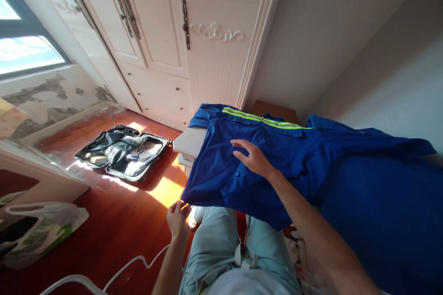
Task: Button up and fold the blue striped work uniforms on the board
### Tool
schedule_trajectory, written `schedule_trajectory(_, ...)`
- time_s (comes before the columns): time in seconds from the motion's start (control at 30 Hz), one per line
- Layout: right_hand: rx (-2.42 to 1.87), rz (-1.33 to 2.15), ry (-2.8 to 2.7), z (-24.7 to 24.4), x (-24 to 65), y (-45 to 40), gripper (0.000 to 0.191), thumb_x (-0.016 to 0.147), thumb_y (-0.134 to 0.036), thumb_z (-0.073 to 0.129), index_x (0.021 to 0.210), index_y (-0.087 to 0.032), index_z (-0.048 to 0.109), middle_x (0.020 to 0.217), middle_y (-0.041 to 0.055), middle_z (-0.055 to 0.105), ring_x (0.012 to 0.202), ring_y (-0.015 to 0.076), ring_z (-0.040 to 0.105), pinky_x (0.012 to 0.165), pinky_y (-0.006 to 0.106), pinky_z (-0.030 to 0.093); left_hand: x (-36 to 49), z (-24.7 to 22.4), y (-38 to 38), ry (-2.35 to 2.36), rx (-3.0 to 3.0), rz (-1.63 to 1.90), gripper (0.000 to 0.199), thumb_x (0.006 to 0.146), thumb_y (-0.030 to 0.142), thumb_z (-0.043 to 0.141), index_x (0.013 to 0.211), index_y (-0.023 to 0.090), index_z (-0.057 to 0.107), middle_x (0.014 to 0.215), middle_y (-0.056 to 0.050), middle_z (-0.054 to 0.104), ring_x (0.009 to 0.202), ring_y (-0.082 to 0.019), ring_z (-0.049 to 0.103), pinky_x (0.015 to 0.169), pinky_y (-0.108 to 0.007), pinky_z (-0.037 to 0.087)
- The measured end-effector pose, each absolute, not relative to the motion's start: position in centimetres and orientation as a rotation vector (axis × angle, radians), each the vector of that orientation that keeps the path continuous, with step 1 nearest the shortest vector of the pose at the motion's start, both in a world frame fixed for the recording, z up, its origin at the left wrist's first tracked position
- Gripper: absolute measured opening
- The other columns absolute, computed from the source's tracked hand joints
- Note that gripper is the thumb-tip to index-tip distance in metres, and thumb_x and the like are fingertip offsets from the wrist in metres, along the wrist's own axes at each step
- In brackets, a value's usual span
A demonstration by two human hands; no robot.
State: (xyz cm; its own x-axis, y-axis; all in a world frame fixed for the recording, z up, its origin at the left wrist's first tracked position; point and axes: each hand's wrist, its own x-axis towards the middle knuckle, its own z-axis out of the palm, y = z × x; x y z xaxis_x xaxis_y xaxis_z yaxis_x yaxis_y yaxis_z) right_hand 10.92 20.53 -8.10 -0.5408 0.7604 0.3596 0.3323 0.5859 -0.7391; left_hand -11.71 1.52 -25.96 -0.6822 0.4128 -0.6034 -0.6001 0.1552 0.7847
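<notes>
A blue work jacket (216, 161) with yellow-green reflective stripes lies spread out in front of me, its buttoned edge toward my lap. At its lower left corner, my left hand (177, 217) pinches the hem between thumb and fingers. My right hand (255, 159) is over the middle of the jacket, fingers stretched out and holding nothing; whether it touches the cloth I cannot tell. Under the jacket's left end, the corner of a white support (189, 141) shows. The rest of that support is hidden by the cloth.
An open suitcase (124, 152) with things in it lies on the reddish wooden floor (114, 212). Behind stands a white wardrobe (155, 23). A plastic bag (51, 230) sits at the left, and a white cord (140, 257) runs near my left forearm.
</notes>
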Motion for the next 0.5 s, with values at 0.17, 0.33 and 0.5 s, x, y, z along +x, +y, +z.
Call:
schedule_trajectory(0.17,-1.239,1.601,-1.685,-11.8,20.7,9.2,0.034,0.083,-0.052,0.066,0.106,-0.027,0.068,0.096,0.0062,0.073,0.078,0.0214,0.07,0.075,0.039,0.058,-10.9,-26.5,2.3,1.742,-0.143,1.619,0.02,0.083,0.032,0.063,0.094,0.02,0.053,0.098,-0.006,0.063,0.102,-0.026,0.066,0.084,-0.039,0.054)
schedule_trajectory(0.33,-1.649,1.839,-1.169,-20.8,28.0,-0.7,0.041,0.075,-0.067,0.065,0.093,-0.03,0.069,0.092,0.0094,0.073,0.084,0.0325,0.073,0.074,0.051,0.058,-11.0,-26.0,5.8,1.89,0.341,1.648,0.062,0.066,0.034,0.084,0.117,0.023,0.052,0.136,-0.01,0.052,0.139,-0.028,0.04,0.113,-0.041,0.035)
schedule_trajectory(0.5,-1.627,1.256,-0.797,-26.9,29.2,-1.7,0.07,0.053,-0.066,0.082,0.113,-0.037,0.061,0.121,0.0062,0.068,0.122,0.0348,0.06,0.102,0.055,0.048,-13.1,-24.4,9.3,1.578,0.539,1.434,0.06,0.055,0.043,0.087,0.105,0.016,0.065,0.095,-0.008,0.07,0.094,-0.025,0.067,0.075,-0.03,0.053)
